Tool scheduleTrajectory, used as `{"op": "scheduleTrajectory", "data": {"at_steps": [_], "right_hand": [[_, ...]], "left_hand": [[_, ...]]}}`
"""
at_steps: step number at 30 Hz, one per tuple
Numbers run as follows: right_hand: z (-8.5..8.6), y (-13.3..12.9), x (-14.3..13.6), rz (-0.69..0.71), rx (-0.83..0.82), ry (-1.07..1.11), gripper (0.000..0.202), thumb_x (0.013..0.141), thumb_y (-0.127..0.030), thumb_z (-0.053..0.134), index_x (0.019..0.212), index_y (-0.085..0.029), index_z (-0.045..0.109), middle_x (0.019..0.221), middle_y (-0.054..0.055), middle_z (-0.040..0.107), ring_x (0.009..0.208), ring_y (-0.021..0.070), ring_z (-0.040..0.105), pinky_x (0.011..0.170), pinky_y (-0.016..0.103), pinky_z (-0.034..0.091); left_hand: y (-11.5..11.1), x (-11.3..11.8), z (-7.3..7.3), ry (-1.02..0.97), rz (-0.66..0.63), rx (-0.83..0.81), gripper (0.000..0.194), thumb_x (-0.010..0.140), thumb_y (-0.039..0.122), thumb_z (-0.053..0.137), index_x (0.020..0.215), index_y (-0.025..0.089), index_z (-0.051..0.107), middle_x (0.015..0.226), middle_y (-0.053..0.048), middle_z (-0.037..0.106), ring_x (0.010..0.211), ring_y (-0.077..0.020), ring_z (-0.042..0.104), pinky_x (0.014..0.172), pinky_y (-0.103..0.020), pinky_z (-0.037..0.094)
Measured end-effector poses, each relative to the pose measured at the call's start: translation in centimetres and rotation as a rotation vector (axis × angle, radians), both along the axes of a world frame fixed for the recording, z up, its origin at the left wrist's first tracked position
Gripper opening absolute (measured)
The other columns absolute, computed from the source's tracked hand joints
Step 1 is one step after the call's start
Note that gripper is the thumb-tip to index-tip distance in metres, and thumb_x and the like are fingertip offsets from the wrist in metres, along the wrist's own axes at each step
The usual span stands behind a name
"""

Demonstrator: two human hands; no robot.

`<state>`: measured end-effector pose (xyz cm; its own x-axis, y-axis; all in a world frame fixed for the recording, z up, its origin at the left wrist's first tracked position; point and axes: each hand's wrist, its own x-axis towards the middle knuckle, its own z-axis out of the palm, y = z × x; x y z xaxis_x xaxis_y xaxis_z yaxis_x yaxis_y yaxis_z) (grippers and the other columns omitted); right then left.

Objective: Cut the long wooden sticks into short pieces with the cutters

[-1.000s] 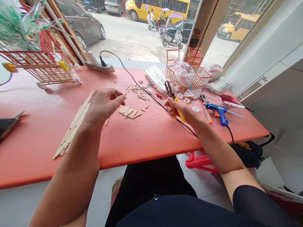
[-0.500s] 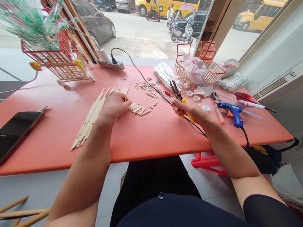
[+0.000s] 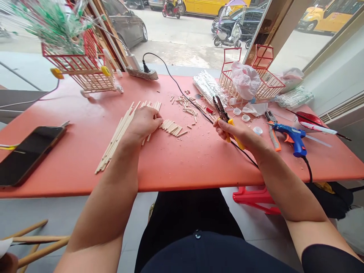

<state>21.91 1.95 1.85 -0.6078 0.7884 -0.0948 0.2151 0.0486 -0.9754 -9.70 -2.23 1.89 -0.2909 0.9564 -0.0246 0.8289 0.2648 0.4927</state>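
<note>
My left hand is over the upper end of a bundle of long wooden sticks, its thumb and fingers pressed together; what they pinch, if anything, is hidden. A row of short cut sticks lies just right of it on the table. Wire pliers with yellow handles are in my right hand, jaws pointing up and away. Small stick offcuts are scattered between my two hands, beyond the row.
A black cable crosses the red table. A phone and stick cart stand left. Right are a blue glue gun, orange-handled pliers, white caps and another stick cart. A person's hand shows at bottom left.
The view has shifted, so the table things appear farther right. My left hand has moved slightly toward the sticks' far ends. My right hand still holds the pliers.
</note>
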Motion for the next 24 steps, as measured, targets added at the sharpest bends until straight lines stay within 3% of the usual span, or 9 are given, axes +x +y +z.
{"op": "scheduleTrajectory", "data": {"at_steps": [7,12,19,24], "right_hand": [[0.4,0.4,0.0,-0.043,-0.02,0.009,0.064,0.075,-0.077,0.084,0.092,-0.019,0.064,0.076,0.001,0.051,0.064,0.0135,0.046,0.051,0.028,0.035],[0.8,0.3,-0.1,-0.047,-0.07,0.037,0.069,0.068,-0.077,0.089,0.094,-0.018,0.065,0.076,0.0,0.051,0.063,0.0125,0.047,0.052,0.027,0.037],[1.2,0.0,-0.2,-0.016,-0.051,0.052,0.059,0.078,-0.072,0.085,0.093,-0.018,0.063,0.078,0.0,0.051,0.063,0.0123,0.048,0.05,0.026,0.038],[1.1,0.1,-0.2,-0.003,-0.052,0.059,0.058,0.079,-0.071,0.086,0.091,-0.018,0.064,0.078,0.0,0.052,0.064,0.0118,0.049,0.05,0.024,0.04]], "left_hand": [[0.5,-0.2,-1.3,-0.061,0.01,0.131,0.025,0.074,0.007,0.07,0.06,0.025,0.058,0.063,-0.003,0.057,0.087,-0.0294,0.065,0.09,-0.037,0.049],[0.8,-0.5,-2.1,-0.103,-0.004,0.213,0.016,0.071,0.007,0.068,0.072,0.023,0.072,0.071,-0.005,0.061,0.088,-0.029,0.064,0.093,-0.038,0.048],[1.0,-0.9,-2.2,-0.114,-0.116,0.174,0.029,0.07,0.005,0.061,0.082,0.022,0.081,0.074,-0.007,0.064,0.089,-0.0288,0.064,0.096,-0.04,0.046],[1.1,-1.2,-2.1,-0.08,-0.157,0.161,0.029,0.07,0.008,0.062,0.083,0.023,0.082,0.081,-0.009,0.07,0.091,-0.0285,0.064,0.096,-0.038,0.047]]}}
